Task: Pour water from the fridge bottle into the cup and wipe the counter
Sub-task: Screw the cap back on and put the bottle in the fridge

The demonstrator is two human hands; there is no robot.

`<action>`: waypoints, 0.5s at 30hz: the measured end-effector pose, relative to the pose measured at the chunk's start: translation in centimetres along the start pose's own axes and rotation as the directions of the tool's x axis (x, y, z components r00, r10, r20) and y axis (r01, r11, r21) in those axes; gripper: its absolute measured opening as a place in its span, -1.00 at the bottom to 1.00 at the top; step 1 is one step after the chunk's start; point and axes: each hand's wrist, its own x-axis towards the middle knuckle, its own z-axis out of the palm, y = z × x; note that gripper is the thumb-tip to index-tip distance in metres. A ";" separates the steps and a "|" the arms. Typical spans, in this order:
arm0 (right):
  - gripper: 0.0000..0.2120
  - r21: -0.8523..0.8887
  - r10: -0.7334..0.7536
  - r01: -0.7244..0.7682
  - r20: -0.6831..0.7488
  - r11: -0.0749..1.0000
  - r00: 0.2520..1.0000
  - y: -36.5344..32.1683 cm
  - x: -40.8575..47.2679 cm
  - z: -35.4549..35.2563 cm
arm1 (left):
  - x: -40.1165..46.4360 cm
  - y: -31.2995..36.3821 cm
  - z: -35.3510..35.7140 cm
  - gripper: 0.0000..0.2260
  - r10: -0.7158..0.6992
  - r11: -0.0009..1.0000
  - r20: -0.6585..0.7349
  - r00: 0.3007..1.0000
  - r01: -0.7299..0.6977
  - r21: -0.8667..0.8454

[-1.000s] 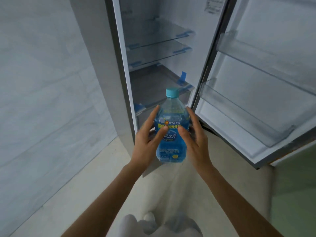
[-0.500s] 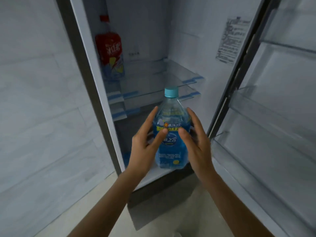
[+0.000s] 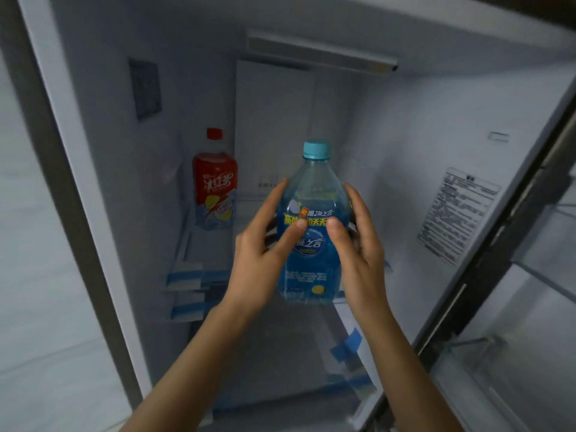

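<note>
A clear bottle with a blue label and a light blue cap stands upright in the air in front of the open fridge. My left hand grips its left side, thumb across the label. My right hand grips its right side, thumb on the label too. The bottle's base hangs level with a glass shelf's front edge. The cup and the counter are out of view.
A red-labelled bottle with a red cap stands on the upper shelf at the left rear. Glass shelves with blue tape sit lower down. The fridge door hangs open at the right with empty racks. A pale wall is to the left.
The view has tilted up and closer to the fridge interior; the bottle held in both hands has risen to the height of the upper shelf. Both grips are unchanged.
</note>
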 end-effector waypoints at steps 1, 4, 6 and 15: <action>-0.54 0.019 -0.002 0.002 0.000 1.000 1.000 0.2 1.1 0.1 | 1.0 -0.1 0.2 -0.50 0.011 1.000 -0.012 1.000 -0.010 0.008; -0.54 0.058 0.010 -0.008 -0.028 0.998 1.000 1.1 4.2 0.3 | 4.3 -0.6 0.5 -0.51 0.028 0.999 -0.029 0.999 -0.027 0.031; -0.52 0.048 0.021 -0.020 -0.025 0.999 0.999 2.2 6.2 0.4 | 6.3 -1.3 0.6 -0.50 0.030 0.999 -0.022 0.999 -0.029 0.045; -0.44 -0.082 0.042 -0.040 0.029 0.996 0.999 8.1 12.6 0.6 | 13.3 -6.4 -0.2 -0.51 0.004 0.990 0.000 1.000 -0.004 0.143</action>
